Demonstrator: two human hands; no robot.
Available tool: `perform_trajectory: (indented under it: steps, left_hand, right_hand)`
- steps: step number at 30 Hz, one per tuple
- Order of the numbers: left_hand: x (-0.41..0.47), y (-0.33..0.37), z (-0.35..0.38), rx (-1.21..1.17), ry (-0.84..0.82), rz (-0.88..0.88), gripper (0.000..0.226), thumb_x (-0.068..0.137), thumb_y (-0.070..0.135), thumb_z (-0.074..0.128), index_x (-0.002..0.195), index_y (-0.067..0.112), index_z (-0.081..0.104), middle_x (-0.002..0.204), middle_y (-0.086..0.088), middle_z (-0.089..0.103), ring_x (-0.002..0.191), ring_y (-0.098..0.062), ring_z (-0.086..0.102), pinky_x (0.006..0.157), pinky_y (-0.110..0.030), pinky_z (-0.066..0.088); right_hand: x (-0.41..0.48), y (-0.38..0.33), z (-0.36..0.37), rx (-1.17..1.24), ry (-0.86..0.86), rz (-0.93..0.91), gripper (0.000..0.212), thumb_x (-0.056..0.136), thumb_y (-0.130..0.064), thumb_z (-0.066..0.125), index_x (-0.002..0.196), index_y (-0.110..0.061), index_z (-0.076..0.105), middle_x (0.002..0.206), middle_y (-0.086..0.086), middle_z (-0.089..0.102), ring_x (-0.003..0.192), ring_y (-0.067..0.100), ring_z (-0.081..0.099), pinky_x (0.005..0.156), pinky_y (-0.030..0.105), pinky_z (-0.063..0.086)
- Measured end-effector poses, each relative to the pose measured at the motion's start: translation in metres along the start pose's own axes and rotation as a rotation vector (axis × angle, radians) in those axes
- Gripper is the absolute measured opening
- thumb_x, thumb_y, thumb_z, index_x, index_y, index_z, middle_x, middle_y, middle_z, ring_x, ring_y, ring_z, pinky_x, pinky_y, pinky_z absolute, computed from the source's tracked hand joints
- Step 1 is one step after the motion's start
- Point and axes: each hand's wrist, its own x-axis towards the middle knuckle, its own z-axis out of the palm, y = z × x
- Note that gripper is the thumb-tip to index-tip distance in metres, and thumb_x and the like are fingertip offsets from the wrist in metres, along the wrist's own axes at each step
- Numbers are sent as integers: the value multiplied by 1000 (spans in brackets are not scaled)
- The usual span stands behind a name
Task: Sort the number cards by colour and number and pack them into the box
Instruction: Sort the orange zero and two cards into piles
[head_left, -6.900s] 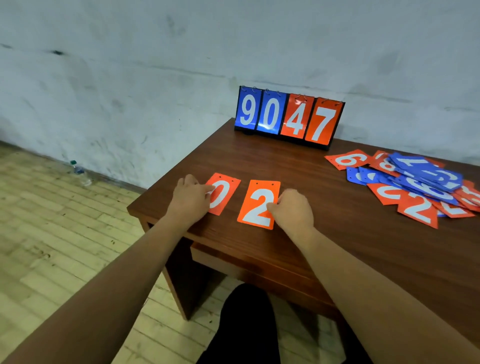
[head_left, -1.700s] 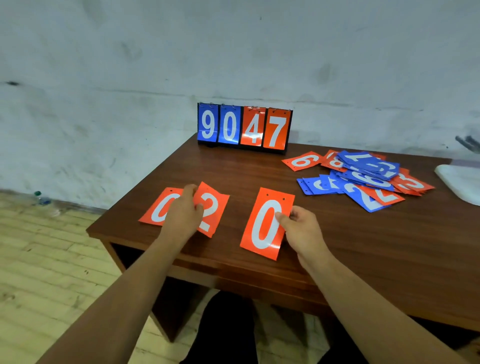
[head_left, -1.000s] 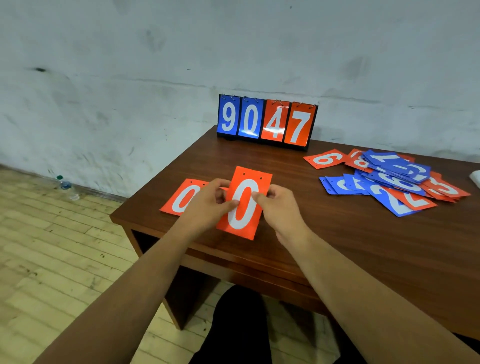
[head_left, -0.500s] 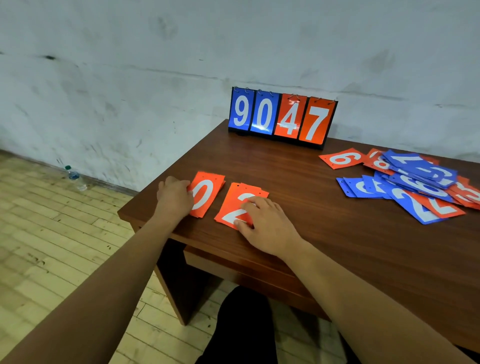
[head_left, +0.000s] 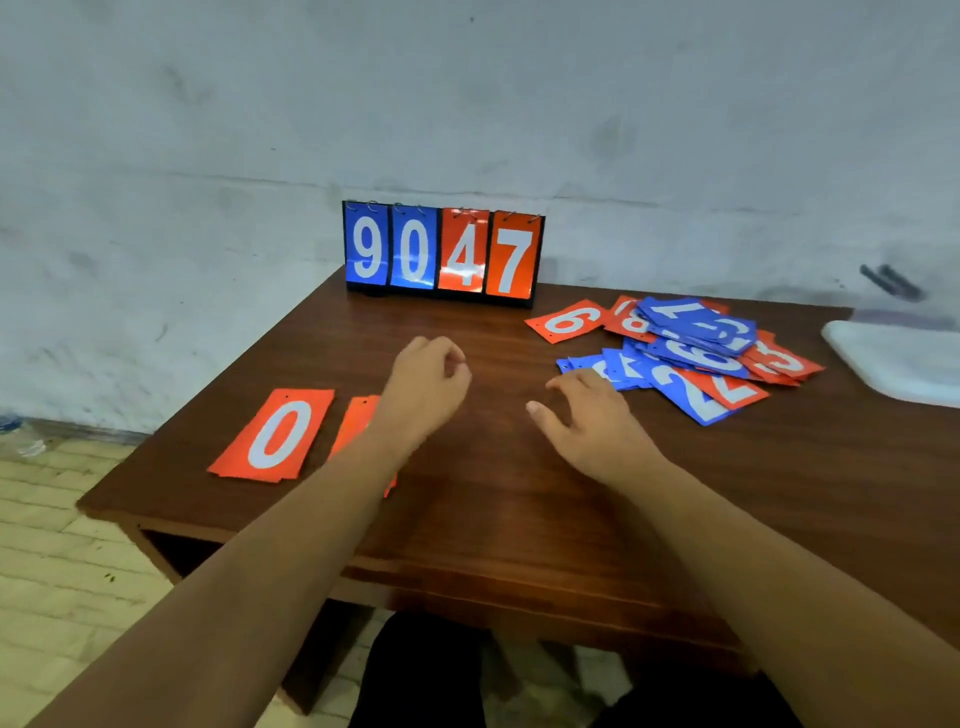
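Card pile (head_left: 691, 358) beside right hand (head_left: 592, 426)

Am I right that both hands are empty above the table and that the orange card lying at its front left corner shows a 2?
Not quite: in the head view the orange card at the front left shows a 0, not a 2. The rest stands: the left hand and the right hand are both empty above the table.
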Motion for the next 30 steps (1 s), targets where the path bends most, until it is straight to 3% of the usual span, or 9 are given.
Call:
perform_trajectory:
  steps: [4,8,10,14,18,21,23,27,30]
  left_hand:
    - [30,58,57,-21,-163,43,15,92,25,60,106,22,63,109,3,53,99,-11,56,90,-27,48]
    - [68,93,115,85,-243,101,17,88,22,61,104,15,63,113,-4,58,98,-17,55,80,-27,44]
    - [88,102,138,135,-318,107,29,89,31,64,112,13,61,121,-7,57,104,-20,54,84,-29,43]
    - [108,107,175,331,-474,140,75,80,61,65,137,15,50,140,-9,49,127,-27,45,104,-41,41]
    - [108,100,179,305,-468,83,83,80,51,72,148,19,37,146,-7,40,135,-26,37,110,-44,35]
    - [98,100,168,215,-448,19,64,85,34,72,141,20,45,141,-5,45,129,-23,45,107,-43,40]
    - [90,101,160,180,-413,-21,50,90,24,67,137,20,50,138,-3,50,123,-20,51,100,-36,46]
    - [83,96,142,20,-330,-149,28,95,20,60,123,16,61,124,-3,61,102,-13,56,65,-21,46]
    - [77,91,127,-85,-265,-226,16,96,21,58,110,14,62,114,-5,64,93,-15,59,53,-21,40]
  right_hand:
    - [3,76,-30,-99,89,127,52,94,-50,52,134,-16,50,138,7,46,129,24,42,109,42,37]
    - [19,140,-55,-169,111,215,51,93,-43,55,134,-13,50,135,11,47,125,29,45,106,42,39]
    - [34,166,-62,-203,133,224,49,92,-40,57,131,-10,52,130,13,49,122,31,47,102,42,40]
    - [70,201,-72,-215,164,253,44,92,-35,57,126,-8,53,125,13,50,115,30,50,96,40,43]
    - [110,223,-74,-208,191,257,48,93,-37,57,128,-6,50,133,14,50,120,30,49,99,40,44]
    - [132,233,-69,-140,97,250,56,93,-41,58,139,-10,45,142,11,47,128,29,46,103,41,41]
    - [140,237,-63,-163,70,228,50,95,-39,56,139,-14,48,138,10,52,124,29,50,102,41,43]
    - [133,232,-51,-445,163,112,28,97,-18,46,121,-15,61,115,9,58,104,29,55,85,38,46]
    - [110,222,-44,-463,176,63,30,98,-30,44,115,-16,65,111,6,56,104,26,53,88,39,45]
